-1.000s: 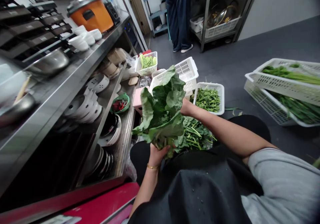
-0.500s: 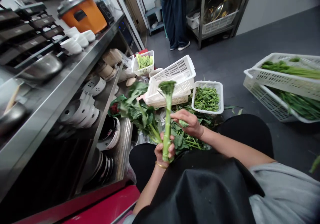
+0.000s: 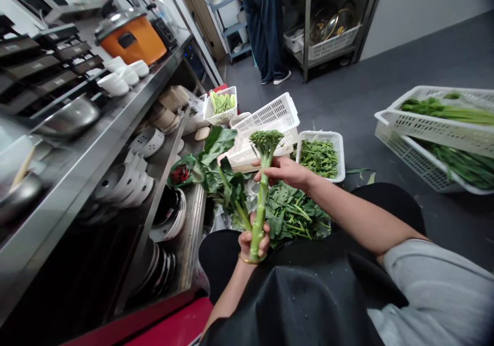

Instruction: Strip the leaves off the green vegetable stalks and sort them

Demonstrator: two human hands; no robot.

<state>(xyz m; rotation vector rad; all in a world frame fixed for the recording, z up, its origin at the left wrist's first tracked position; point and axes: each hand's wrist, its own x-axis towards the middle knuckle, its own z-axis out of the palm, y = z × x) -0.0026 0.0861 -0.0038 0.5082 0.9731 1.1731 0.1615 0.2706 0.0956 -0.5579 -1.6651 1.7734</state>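
- The green stalk (image 3: 261, 202) stands nearly upright over the person's lap: thick pale stem, small dark flower head at the top
- Left hand (image 3: 252, 240), its grip clamped round the foot of the stalk, also holds stripped leaves (image 3: 219, 171) that fan out to the left
- Right hand (image 3: 287, 171) touches the upper stem just under the head, fingers curled loosely on it; whether it truly pinches the stem is hard to make out
- A heap of greens (image 3: 297, 215) lies just beyond the knees; behind it a small white basket (image 3: 336, 139) of cut sprigs and an upturned basket (image 3: 270, 117)
- Left, the steel worktop (image 3: 127, 109) edge and shelves of bowls stand close; right, bare grey floor (image 3: 386, 94) gives room as far as the stacked baskets (image 3: 424, 130), which the frame edge cuts off
- A standing person (image 3: 266, 27) in the background is seen only from the waist down
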